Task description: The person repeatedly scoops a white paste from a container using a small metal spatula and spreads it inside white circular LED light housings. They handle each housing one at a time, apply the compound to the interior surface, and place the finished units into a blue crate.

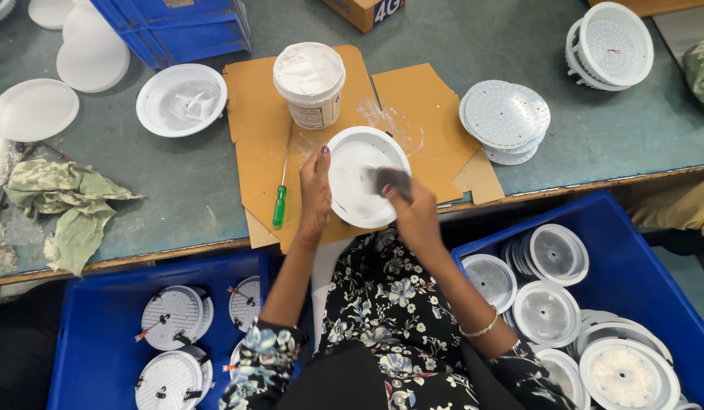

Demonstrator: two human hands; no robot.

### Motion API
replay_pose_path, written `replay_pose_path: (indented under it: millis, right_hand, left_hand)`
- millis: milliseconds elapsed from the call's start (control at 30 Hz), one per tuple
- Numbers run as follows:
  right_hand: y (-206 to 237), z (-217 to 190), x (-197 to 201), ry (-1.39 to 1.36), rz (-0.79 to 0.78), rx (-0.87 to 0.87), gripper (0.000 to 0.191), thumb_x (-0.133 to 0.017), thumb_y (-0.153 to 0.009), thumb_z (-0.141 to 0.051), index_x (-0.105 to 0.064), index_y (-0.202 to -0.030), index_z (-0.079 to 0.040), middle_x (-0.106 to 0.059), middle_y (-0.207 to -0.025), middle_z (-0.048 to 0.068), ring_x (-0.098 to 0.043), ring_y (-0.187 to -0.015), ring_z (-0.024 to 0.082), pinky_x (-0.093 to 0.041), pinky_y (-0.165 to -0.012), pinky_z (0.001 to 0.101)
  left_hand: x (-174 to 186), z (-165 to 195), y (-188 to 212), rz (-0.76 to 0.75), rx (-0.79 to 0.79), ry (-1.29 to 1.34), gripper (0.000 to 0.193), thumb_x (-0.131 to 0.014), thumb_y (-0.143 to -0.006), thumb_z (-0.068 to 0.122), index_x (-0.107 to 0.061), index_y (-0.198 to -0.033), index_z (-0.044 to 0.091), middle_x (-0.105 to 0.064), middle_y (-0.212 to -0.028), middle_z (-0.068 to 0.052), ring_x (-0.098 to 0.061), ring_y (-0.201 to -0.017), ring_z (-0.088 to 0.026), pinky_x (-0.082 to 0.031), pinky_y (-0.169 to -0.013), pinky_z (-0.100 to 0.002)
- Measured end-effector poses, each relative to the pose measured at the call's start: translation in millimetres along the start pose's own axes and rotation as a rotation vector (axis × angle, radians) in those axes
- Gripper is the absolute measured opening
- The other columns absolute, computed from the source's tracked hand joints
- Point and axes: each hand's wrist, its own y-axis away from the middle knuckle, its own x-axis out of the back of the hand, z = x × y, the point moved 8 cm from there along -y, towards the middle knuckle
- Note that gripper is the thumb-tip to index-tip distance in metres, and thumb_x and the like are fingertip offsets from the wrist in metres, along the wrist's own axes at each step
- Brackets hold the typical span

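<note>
A round white lamp housing [352, 163] lies on a sheet of brown cardboard [257, 114] at the table's near edge. My left hand [315, 190] rests on the housing's left rim and steadies it. My right hand [414, 216] grips a small dark pad [391, 180], blurred by motion, pressed inside the housing. A white tub of white paste [309, 82] stands on the cardboard just behind the housing. A green-handled screwdriver [280, 199] lies on the cardboard left of my left hand.
A stack of round LED boards [505, 118] sits right of the cardboard. White housings [181, 99] [610, 44] and round covers [33, 110] lie farther back. A crumpled cloth [67, 205] is at left. Blue bins [94, 326] [633, 258] with lamp parts stand below the table edge.
</note>
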Motion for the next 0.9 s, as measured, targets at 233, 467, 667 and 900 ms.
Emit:
replay_pose_path:
  millis: [233, 467, 667, 900]
  right_hand:
    - [-20.5, 70.8, 116.0, -0.657, 0.245, -0.047, 0.022, -0.063, -0.1, 0.004, -0.058, -0.121, 0.008, -0.068, -0.108, 0.015, -0.07, -0.097, 0.025, -0.059, -0.1, 0.051]
    - [38.0, 73.0, 241.8, -0.701, 0.604, -0.039, 0.026, -0.055, -0.097, 0.002, -0.054, -0.122, 0.009, -0.069, -0.113, 0.022, -0.074, -0.101, 0.039, -0.062, -0.097, 0.0508]
    - [63.0, 66.0, 288.8, -0.644, 0.73, 0.004, 0.025, -0.055, -0.098, 0.001, -0.054, -0.121, 0.007, -0.069, -0.114, 0.022, -0.074, -0.101, 0.039, -0.061, -0.094, 0.0498]
    - [68.0, 81.0, 320.3, -0.64, 0.744, 0.023, 0.022, -0.056, -0.098, 0.0, -0.056, -0.119, 0.007, -0.069, -0.113, 0.021, -0.074, -0.101, 0.037, -0.061, -0.094, 0.0484]
  left_hand:
    - [-32.5, 32.0, -43.3, -0.076, -0.252, -0.687, 0.035, -0.062, -0.101, 0.023, -0.068, -0.126, 0.0, -0.072, -0.122, -0.021, -0.068, -0.117, -0.033, -0.051, -0.1, -0.04]
    - [-247.1, 37.9, -53.5, -0.525, -0.395, -0.736, 0.063, -0.074, -0.09, 0.042, -0.058, -0.14, 0.005, -0.061, -0.142, -0.017, -0.056, -0.134, -0.031, -0.046, -0.116, -0.044]
    - [-364.2, -24.9, -57.8, -0.707, -0.128, -1.315, 0.137, -0.079, -0.065, 0.08, -0.01, -0.16, 0.01, -0.011, -0.163, -0.029, -0.002, -0.152, -0.05, 0.0, -0.109, -0.082]
    - [-389.5, -49.2, -68.3, -0.646, -0.009, -1.277, 0.147, -0.088, -0.058, 0.071, -0.006, -0.163, 0.008, -0.017, -0.162, -0.033, -0.01, -0.151, -0.053, -0.011, -0.109, -0.084]
